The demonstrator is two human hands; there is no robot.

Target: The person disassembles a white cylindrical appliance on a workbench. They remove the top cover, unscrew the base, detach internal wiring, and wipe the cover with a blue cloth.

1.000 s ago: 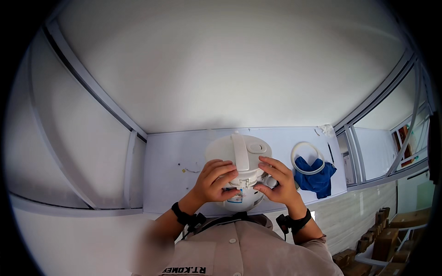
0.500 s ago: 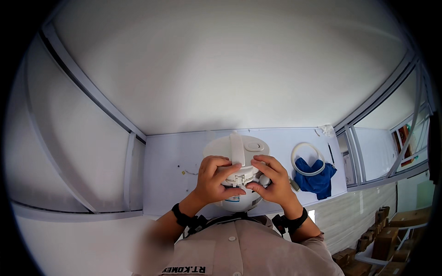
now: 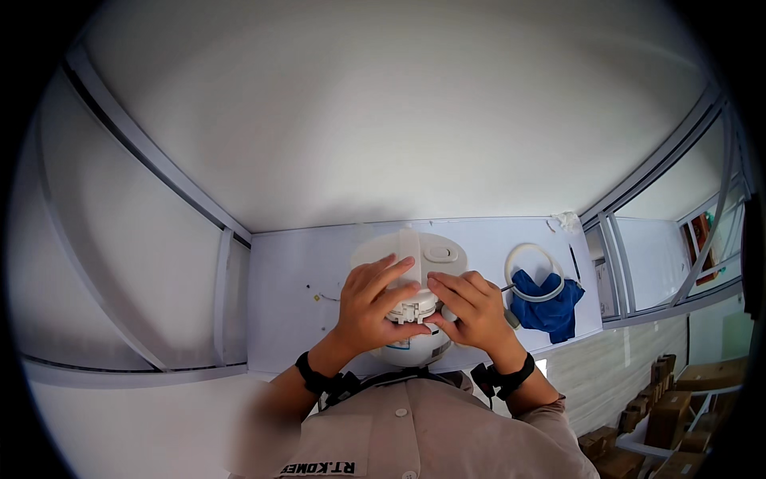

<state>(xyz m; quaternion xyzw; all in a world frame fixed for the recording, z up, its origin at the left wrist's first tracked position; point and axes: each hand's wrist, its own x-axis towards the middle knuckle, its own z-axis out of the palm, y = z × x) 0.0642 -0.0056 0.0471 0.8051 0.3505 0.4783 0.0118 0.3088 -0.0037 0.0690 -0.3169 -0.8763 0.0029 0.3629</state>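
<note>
A white rounded appliance, looking like a rice cooker [image 3: 377, 249], stands near the front edge of the table. Its lid carries a raised band and an oval part. At the lid's near edge is a white hinge-like piece [image 3: 413, 308]. My left hand [image 3: 363, 307] grips this edge from the left, fingers over the lid and thumb underneath. From the right, my right hand [image 3: 477, 311] presses its fingers on the lid, thumb below near the left thumb. The right hand partly hides a small white knob-like part [image 3: 449, 312] and a thin dark rod [image 3: 507, 287].
Right of the appliance, a white ring [image 3: 511, 270] lies on a blue cloth [image 3: 558, 318]. A grey piece [image 3: 511, 319] sits beside the cloth. Farther right are a thin dark stick [image 3: 574, 262] and crumpled white material [image 3: 568, 222]. Small bits [image 3: 317, 297] lie left. Brown boxes [image 3: 666, 419] stand lower right.
My right hand has shifted slightly left, its fingers closer together on the lid. The left fingers have moved up onto the lid, and both thumbs have come nearer each other beneath its edge.
</note>
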